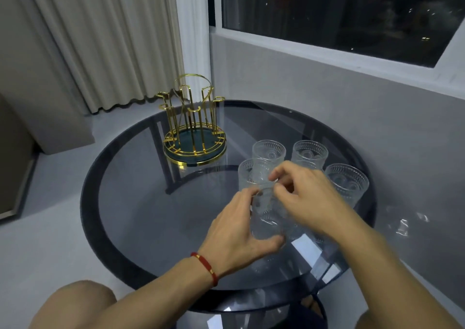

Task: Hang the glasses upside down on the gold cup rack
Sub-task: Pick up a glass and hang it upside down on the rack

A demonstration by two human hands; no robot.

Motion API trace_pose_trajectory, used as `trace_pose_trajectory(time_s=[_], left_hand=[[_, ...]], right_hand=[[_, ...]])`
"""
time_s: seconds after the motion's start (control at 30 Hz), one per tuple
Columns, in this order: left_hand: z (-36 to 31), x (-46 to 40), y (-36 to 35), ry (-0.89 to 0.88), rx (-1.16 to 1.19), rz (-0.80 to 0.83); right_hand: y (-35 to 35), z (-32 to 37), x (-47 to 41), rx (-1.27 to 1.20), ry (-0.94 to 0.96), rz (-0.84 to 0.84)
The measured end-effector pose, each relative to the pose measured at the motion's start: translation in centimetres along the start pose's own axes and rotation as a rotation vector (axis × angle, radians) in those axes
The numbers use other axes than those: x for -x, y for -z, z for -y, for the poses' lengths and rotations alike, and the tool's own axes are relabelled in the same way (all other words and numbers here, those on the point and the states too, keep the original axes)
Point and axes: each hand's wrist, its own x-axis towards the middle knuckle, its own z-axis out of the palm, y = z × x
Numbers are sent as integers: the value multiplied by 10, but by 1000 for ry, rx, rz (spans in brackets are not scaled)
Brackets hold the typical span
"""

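On the round table, near side: left hand, wrist bearing a red cord bracelet, wrapped around the lower body of the held glass, thumb under its base end, fingers curled over the side. Right hand reaching in from the right, fingertips pinched at the same glass near its rim; both hands closed on it. Glass tilted, lifted off the tabletop or barely clear of it; cannot tell which.

Held glass: clear tumbler, pressed bead-and-arch pattern, partly blurred.

Four more standing glasses of the same pattern, upright, mouths up, clustered just behind and to the right of the hands: rear-left glass, rear-right glass, far-right glass, and front-left glass, the last partly hidden by the right hand's fingers.

Gold cup rack: wire pegs with hooked tops rising from a round dark green base with a gold rim, loop handle above. Stands at the table's far left, well apart from the glasses, no glass on it.

Table: smoked dark glass top with a darker rim, frame visible through it.

Surroundings: pleated cream curtain behind the rack; dark window above a grey wall; bare knee at lower left.
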Motion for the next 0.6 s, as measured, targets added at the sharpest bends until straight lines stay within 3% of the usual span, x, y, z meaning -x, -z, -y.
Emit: trace_pose_trajectory(time_s=[0.2,0.37,0.47,0.6], left_hand=[[5,11,26,32,84,-60],[21,1,85,68,162,-207],[28,-22,110,74,255,-305],[42,-58,124,176,550,-412]], right_hand=[[-7,16,3,-237,49,-25],[-29,38,-1,-538,130,31],[-47,56,-16,-658,76,79],[-52,81,-59,-755,-103,-28]])
